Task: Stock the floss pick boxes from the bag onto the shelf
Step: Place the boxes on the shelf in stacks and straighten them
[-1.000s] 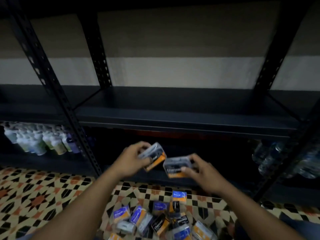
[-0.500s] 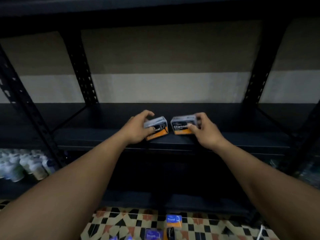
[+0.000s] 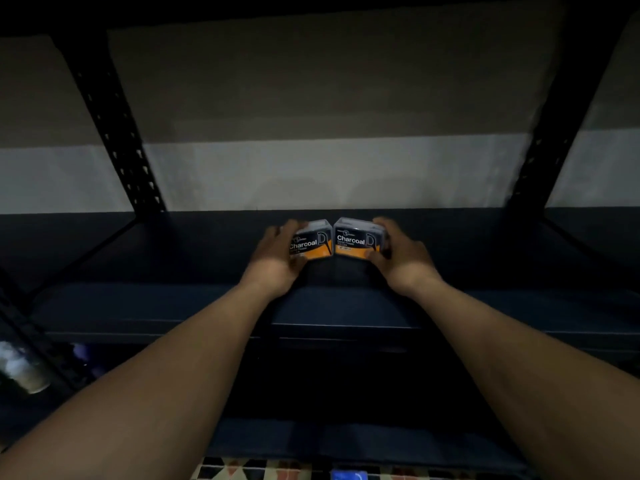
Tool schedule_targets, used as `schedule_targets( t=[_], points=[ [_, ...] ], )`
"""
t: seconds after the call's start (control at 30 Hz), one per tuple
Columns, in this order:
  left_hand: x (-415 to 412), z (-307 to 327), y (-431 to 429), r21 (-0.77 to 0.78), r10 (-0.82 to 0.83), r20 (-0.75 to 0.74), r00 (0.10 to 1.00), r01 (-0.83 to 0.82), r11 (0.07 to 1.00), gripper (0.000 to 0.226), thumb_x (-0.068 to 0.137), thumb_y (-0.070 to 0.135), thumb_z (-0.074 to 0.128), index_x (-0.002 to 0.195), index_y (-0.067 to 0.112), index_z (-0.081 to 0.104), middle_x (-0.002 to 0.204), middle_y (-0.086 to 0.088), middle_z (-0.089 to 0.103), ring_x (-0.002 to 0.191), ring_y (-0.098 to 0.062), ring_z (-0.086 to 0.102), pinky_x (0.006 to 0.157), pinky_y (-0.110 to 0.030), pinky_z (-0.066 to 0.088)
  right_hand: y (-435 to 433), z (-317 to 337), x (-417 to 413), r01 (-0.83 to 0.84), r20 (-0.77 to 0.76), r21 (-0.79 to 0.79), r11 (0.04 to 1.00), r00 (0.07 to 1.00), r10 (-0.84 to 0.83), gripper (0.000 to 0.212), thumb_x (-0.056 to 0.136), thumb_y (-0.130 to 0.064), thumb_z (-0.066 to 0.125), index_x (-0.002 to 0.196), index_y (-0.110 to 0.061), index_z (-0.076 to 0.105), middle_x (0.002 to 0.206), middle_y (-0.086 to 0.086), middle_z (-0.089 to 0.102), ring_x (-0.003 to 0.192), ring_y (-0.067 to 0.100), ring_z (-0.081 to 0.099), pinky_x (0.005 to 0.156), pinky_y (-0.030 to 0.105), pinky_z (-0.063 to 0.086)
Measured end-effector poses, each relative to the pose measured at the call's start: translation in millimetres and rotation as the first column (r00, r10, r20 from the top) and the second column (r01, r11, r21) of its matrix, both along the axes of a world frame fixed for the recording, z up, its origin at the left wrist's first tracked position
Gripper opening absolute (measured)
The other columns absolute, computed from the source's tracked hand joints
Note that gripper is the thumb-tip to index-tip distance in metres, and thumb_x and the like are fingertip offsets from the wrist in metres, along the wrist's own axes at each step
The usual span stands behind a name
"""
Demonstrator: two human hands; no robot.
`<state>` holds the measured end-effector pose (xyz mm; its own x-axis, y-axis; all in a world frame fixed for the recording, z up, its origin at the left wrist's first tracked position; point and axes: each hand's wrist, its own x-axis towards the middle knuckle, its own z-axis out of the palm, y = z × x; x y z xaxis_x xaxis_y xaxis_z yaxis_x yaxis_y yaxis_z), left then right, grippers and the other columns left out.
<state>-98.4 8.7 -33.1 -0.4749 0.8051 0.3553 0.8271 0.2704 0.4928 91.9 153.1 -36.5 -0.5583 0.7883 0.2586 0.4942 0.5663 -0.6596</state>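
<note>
Two arms reach out: left hand [image 3: 277,256] grips one Charcoal box [image 3: 310,241], right hand [image 3: 398,254] the other box [image 3: 355,240] (edges touching) on the shelf [image 3: 207,258].

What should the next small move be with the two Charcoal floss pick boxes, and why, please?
Probably let go of both and draw the hands back. The left hand grips the left Charcoal box, the right hand the right Charcoal box; the boxes appear to rest on the shelf, inner edges touching, labels facing out, so placement looks finished.
</note>
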Motion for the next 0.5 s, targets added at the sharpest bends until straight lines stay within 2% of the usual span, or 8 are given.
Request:
schedule_targets(
  t=[0.07, 0.2, 0.27, 0.33, 0.4, 0.5],
  points=[
    [-7.0, 0.6, 16.6, -0.043, 0.036, 0.002, 0.999, -0.036, 0.998, 0.057, 0.090, 0.017, 0.065, 0.140, 0.030, 0.041, 0.131, -0.015, 0.045, 0.118, -0.038, 0.052, 0.101, -0.041, 0.045, 12.9, -0.3, -9.1, 0.024, 0.021, 0.041, 0.999, 0.999, -0.025, 0.051, 0.085, -0.038, 0.065, 0.128, -0.045, 0.038, 0.117, 0.006, 0.068, 0.108, 0.032, 0.063, 0.091, 0.039, 0.051],
    [-17.1, -2.1, 38.3, -0.020, 0.009, -0.012, 1.000, -0.009, 1.000, 0.060, 0.090, 0.017, 0.064, 0.143, 0.031, 0.038, 0.130, -0.018, 0.048, 0.120, -0.039, 0.051, 0.101, -0.039, 0.044, 26.6, 0.8, -17.6, 0.023, 0.020, 0.086, 0.996, 0.999, -0.025, 0.055, 0.083, -0.033, 0.066, 0.129, -0.042, 0.037, 0.118, 0.004, 0.068, 0.111, 0.034, 0.062, 0.093, 0.044, 0.049],
    [-21.3, -5.5, 44.0, -0.013, -0.012, 0.006, 1.000, 0.012, 1.000, 0.063, 0.091, 0.015, 0.063, 0.145, 0.032, 0.037, 0.130, -0.018, 0.048, 0.121, -0.038, 0.051, 0.101, -0.036, 0.043, 30.8, -1.3, -20.0, 0.026, 0.017, 0.081, 0.996, 0.999, -0.027, 0.064, 0.082, -0.029, 0.069, 0.134, -0.043, 0.034, 0.122, 0.004, 0.067, 0.114, 0.033, 0.061, 0.096, 0.044, 0.048],
    [-23.5, -7.2, 45.8, -0.009, -0.020, 0.015, 1.000, 0.020, 1.000, 0.068, 0.091, 0.015, 0.063, 0.148, 0.035, 0.031, 0.132, -0.018, 0.049, 0.123, -0.037, 0.050, 0.103, -0.036, 0.042, 31.4, -2.2, -21.2, 0.032, 0.029, 0.060, 0.998, 0.999, -0.033, 0.084, 0.081, -0.029, 0.072, 0.146, -0.042, 0.021, 0.133, 0.003, 0.061, 0.122, 0.033, 0.056, 0.103, 0.047, 0.044],
    [-23.2, -7.2, 43.8, 0.009, -0.024, 0.029, 0.999, 0.024, 1.000, 0.083, 0.089, 0.015, 0.064, 0.153, 0.040, 0.017, 0.136, -0.018, 0.049, 0.128, -0.036, 0.046, 0.106, -0.041, 0.041, 28.2, -0.9, -19.9, 0.042, -0.003, 0.023, 0.999, 0.999, -0.042, 0.105, 0.078, -0.029, 0.076, 0.152, -0.041, 0.002, 0.142, 0.008, 0.050, 0.128, 0.034, 0.049, 0.107, 0.049, 0.040],
    [-16.2, -3.6, 35.6, 0.021, 0.034, 0.097, 0.995, -0.037, 0.999, 0.105, 0.087, 0.017, 0.068, 0.154, 0.041, -0.008, 0.144, -0.017, 0.043, 0.132, -0.036, 0.043, 0.108, -0.048, 0.040, 17.5, 4.0, -13.9, 0.074, -0.052, 0.004, 0.997, 0.996, -0.073, 0.117, 0.074, -0.026, 0.080, 0.154, -0.036, -0.006, 0.145, 0.016, 0.038, 0.131, 0.034, 0.044, 0.103, 0.041, 0.041]
  ],
)
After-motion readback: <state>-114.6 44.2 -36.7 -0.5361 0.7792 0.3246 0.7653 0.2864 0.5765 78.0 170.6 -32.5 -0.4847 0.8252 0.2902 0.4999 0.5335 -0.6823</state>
